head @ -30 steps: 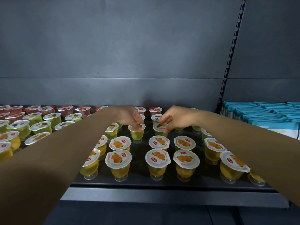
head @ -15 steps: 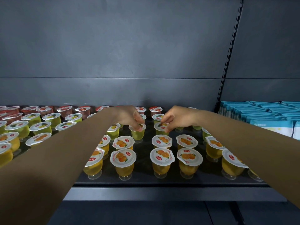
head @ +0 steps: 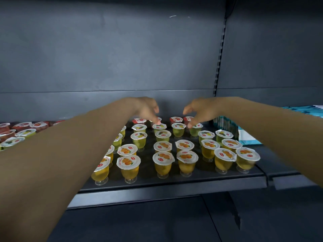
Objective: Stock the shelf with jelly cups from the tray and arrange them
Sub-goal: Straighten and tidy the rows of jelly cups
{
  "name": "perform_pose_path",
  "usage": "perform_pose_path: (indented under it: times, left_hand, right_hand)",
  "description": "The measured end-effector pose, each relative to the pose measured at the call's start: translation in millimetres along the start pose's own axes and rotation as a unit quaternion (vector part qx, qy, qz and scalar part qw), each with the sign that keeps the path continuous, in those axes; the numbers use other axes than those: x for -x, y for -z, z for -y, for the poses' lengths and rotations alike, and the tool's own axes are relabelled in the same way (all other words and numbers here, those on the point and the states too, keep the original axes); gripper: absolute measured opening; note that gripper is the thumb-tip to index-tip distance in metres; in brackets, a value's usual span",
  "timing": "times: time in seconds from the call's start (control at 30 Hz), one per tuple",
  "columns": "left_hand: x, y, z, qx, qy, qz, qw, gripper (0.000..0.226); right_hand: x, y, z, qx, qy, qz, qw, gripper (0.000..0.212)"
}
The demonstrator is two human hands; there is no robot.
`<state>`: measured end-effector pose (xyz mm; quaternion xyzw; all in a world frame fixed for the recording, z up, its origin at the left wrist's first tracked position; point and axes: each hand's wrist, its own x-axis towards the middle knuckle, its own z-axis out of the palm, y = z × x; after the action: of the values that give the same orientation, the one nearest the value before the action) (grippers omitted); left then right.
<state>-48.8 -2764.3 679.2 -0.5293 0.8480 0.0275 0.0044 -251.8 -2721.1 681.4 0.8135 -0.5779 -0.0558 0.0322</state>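
Partly hidden behind the two forearms, rows of small clear footed jelly cups with white foil lids (head: 163, 157) are stood on the dark metal shelf (head: 174, 186), orange at the front, green behind, red at the back; the red lid badges are too small to be read. Nothing is gripped by the left hand (head: 147, 109) or right hand (head: 199, 109), whose loosely curled fingertips are lowered onto back-row lids, and the teal packets (head: 227, 125) at the right are cut off.
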Motion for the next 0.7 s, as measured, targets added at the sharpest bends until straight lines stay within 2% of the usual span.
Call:
perform_pose_path:
  times: [0.17, 0.4, 0.57, 0.7]
  left_hand:
    - [13.9, 4.1, -39.6, -0.036, -0.038, -0.004, 0.999, 0.060]
    - [4.1, 1.0, -83.4, -0.035, -0.050, 0.007, 0.998, 0.059]
    - [-26.4, -6.5, -110.6, 0.044, -0.048, 0.015, 0.998, 0.053]
    - [-61.3, -25.2, -124.3, 0.087, -0.028, 0.031, 0.995, 0.051]
  right_hand:
    - [47.5, 2.0, -21.3, 0.015, -0.061, -0.013, 0.998, 0.060]
    - [82.7, -4.2, -66.0, 0.006, -0.102, -0.016, 0.995, 0.058]
    - [71.3, -18.3, -114.0, -0.071, -0.082, -0.029, 0.994, 0.055]
    - [45.9, -41.0, -154.7, -0.185, -0.051, -0.021, 0.981, 0.053]
